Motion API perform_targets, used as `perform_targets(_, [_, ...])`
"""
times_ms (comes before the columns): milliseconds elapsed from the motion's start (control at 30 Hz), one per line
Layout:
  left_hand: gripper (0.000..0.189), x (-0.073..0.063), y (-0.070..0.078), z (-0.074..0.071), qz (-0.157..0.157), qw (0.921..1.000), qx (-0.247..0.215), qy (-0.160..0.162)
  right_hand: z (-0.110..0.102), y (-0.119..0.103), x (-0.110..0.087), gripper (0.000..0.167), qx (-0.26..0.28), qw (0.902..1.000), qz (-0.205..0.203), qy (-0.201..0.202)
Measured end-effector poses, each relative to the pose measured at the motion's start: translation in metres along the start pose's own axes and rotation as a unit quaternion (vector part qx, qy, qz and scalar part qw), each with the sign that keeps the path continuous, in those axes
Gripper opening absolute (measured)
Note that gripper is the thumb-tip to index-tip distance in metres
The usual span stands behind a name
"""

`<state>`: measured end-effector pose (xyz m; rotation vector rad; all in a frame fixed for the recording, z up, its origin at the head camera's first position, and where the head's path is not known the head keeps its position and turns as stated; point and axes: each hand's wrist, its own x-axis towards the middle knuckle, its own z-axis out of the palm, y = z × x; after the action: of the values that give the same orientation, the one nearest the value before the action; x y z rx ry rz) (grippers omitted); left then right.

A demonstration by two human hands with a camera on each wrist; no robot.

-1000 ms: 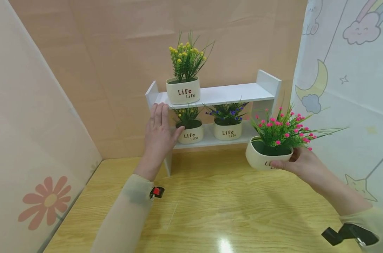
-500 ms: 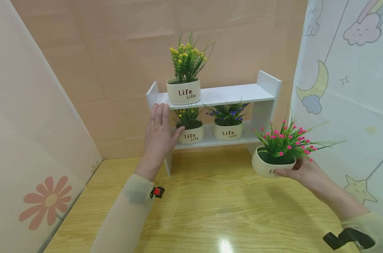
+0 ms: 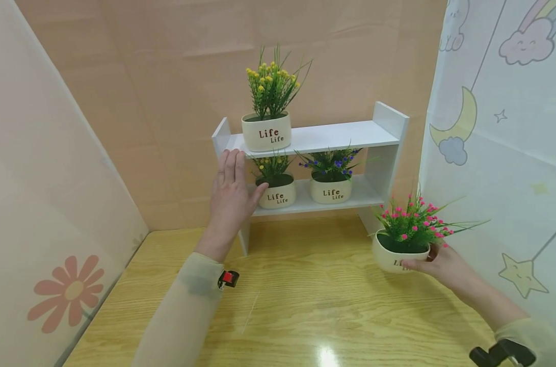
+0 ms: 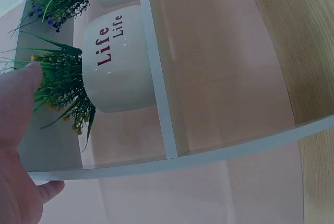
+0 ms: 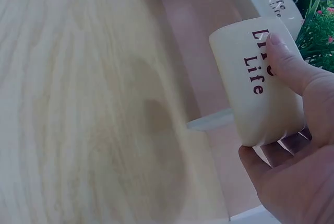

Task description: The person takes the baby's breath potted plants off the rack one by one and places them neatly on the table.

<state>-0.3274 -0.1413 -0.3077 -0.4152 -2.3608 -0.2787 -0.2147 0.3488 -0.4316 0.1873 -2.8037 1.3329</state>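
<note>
My right hand (image 3: 449,267) grips a cream pot of pink flowers (image 3: 399,257) at its right end, thumb across the lettered front. In the right wrist view the pot (image 5: 255,88) is above the table, with a shadow on the wood. My left hand (image 3: 232,196) rests with straight fingers on the left front of a white two-tier shelf (image 3: 337,135), thumb spread toward the lower tier. In the left wrist view a finger shows on the outer side of the shelf's side panel (image 4: 130,167), and the thumb is on the inner side.
On the upper tier stands a pot of yellow flowers (image 3: 267,133). The lower tier holds a pot with small yellow flowers (image 3: 278,196) and one with blue-purple flowers (image 3: 331,191). A patterned curtain (image 3: 498,173) borders the wooden table (image 3: 305,300) on the right.
My right hand has lowered the pot of pink flowers toward the table, slightly to the right and nearer me. My left hand has stayed at the shelf.
</note>
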Motion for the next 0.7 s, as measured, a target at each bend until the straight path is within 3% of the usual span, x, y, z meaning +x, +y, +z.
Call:
perform_targets(400, [0.099, 0.001, -0.001, 0.002, 0.001, 1.0, -0.001, 0.005, 0.007, 0.024, 0.0, 0.091, 0.014, 0.9997, -0.02, -0.009])
perform_targets(700, [0.099, 0.001, -0.001, 0.001, 0.001, 1.0, 0.004, 0.001, 0.009, 0.033, 0.0, 0.105, -0.015, 0.9999, 0.001, -0.008])
